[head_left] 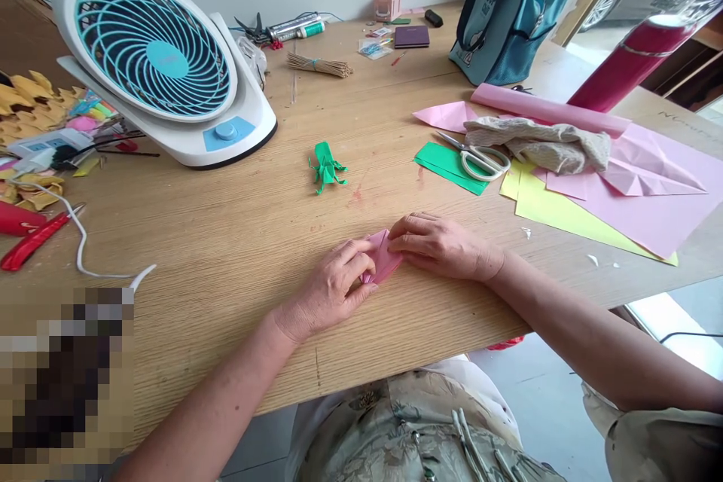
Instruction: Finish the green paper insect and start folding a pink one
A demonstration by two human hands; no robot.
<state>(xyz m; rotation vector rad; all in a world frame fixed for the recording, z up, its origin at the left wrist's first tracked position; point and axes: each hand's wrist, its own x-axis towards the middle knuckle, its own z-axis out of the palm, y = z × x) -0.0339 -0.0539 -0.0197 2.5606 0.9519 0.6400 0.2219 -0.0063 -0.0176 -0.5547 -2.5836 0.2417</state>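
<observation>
A small folded piece of pink paper point(385, 262) lies on the table near its front edge, partly hidden by my fingers. My left hand point(342, 279) is closed on its left side, thumb and fingers pinching the lower left part. From the right, my right hand point(440, 245) presses and pinches its upper right edge with the fingers together. Beyond my hands stands a green folded-paper insect point(326, 167) with thin bent legs. Green paper sheets point(446, 166) lie to the right, with white-handled scissors point(486, 163) resting partly on them.
A white and blue fan point(163, 60) stands at the left. Pink sheets point(666, 218), yellow paper point(570, 215), a grey glove point(542, 139) and a red flask point(633, 64) are at the right. Behind are a teal bag point(508, 22) and a stick bundle point(319, 65).
</observation>
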